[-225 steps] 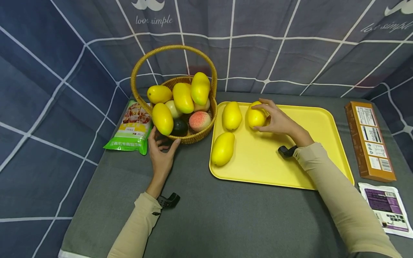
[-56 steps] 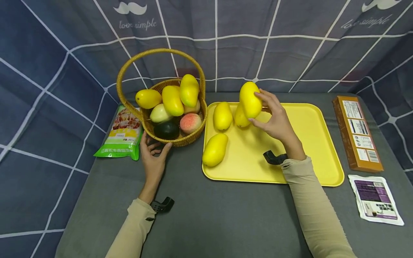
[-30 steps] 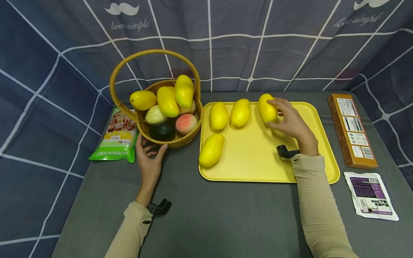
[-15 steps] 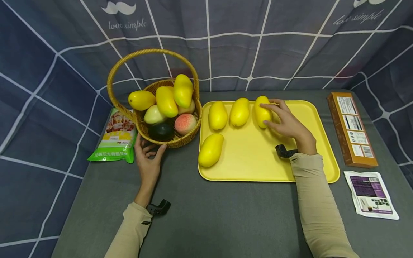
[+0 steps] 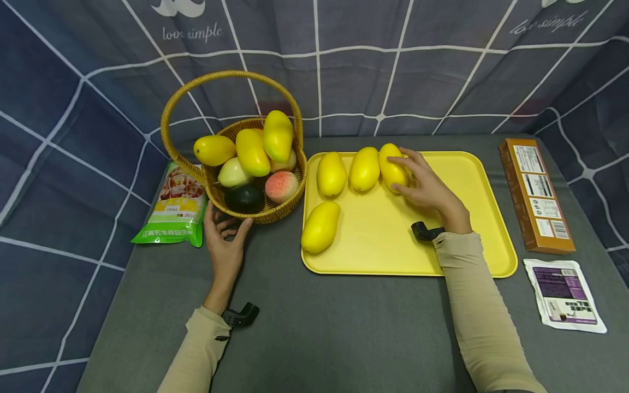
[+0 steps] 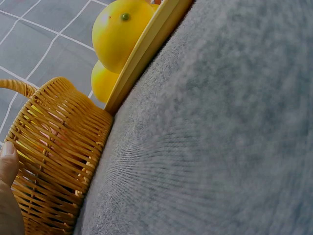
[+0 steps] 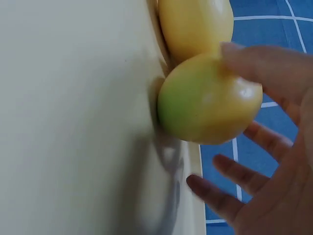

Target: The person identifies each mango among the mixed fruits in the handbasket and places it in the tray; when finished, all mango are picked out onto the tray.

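Note:
My left hand (image 5: 225, 240) holds the near side of the wicker basket (image 5: 267, 218), its thumb on the woven wall in the left wrist view. Inside lie yellow mangoes (image 5: 253, 152), a pale green fruit (image 5: 235, 172), a dark avocado (image 5: 244, 198) and a red-blushed peach (image 5: 282, 186). On the yellow tray (image 5: 383, 245), my right hand (image 5: 426, 185) has thumb and index finger on a mango (image 5: 391, 167), its other fingers spread in the right wrist view. This mango sits close beside a second mango (image 5: 365, 169); another mango (image 5: 331, 174) completes the back row.
One more mango (image 5: 321, 227) lies at the tray's front left. A green snack bag (image 5: 173, 210) lies left of the basket. A brown box (image 5: 536, 196) and a white-purple pouch (image 5: 565, 295) lie right of the tray. A checked curtain (image 5: 354, 71) hangs behind.
The basket's front-left mango came out. My right hand carried a mango over the tray, lowered it at the back and shifted it left beside its neighbour. My left hand stayed at the basket.

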`<state>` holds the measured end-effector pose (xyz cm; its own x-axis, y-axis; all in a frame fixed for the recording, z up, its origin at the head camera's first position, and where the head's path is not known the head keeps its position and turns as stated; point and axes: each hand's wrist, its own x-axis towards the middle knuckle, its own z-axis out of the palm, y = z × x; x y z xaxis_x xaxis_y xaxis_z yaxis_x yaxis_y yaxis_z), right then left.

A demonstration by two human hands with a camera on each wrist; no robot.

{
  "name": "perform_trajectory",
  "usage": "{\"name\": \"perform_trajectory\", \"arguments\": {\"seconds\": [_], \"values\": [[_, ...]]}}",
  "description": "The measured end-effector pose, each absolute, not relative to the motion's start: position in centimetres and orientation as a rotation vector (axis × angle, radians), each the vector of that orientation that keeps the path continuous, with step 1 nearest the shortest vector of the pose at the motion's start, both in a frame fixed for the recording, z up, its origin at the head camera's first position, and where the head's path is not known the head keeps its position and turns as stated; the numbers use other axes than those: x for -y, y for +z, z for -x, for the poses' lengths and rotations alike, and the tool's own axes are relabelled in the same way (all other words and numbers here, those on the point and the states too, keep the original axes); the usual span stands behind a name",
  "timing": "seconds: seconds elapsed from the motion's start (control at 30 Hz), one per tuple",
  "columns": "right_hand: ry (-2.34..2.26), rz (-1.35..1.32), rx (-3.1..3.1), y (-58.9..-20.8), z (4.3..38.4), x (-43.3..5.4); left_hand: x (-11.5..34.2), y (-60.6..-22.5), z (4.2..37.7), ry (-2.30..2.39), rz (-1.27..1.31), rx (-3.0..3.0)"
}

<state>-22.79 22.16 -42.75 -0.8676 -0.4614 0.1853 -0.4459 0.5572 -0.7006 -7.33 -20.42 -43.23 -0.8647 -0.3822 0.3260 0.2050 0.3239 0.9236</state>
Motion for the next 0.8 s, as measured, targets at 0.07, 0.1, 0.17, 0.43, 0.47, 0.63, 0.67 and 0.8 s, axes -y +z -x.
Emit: {"name": "perform_trajectory", "arguments": {"seconds": [0.07,0.1,0.17,0.43,0.47,0.63,0.67,0.8], "values": [[-1.237,0.801,-2.756,-42.69,22.72,-21.95,20.46,-43.22,7.31,-1.569,-0.158,2.104],[-1.238,0.795,-2.759,-42.64,22.69,-21.84,20.48,-43.24,7.29,-1.565,-0.16,2.106],[-1.23,0.762,-2.773,-42.48,22.62,-21.64,20.52,-43.26,7.28,-1.559,-0.162,2.106],[-1.176,0.584,-2.849,-41.96,22.48,-22.07,20.54,-43.24,7.33,-1.56,-0.158,2.101],[-1.176,0.579,-2.85,-41.93,22.46,-22.17,20.54,-43.22,7.32,-1.561,-0.158,2.1],[-1.152,0.579,-2.882,-41.83,22.37,-22.24,20.5,-43.12,7.29,-1.567,-0.163,2.101],[-1.144,0.578,-2.891,-41.85,22.38,-22.2,20.48,-43.1,7.28,-1.568,-0.165,2.101],[-1.13,0.558,-2.901,-41.95,22.35,-22.07,20.44,-43.03,7.35,-1.575,-0.168,2.104]]}}
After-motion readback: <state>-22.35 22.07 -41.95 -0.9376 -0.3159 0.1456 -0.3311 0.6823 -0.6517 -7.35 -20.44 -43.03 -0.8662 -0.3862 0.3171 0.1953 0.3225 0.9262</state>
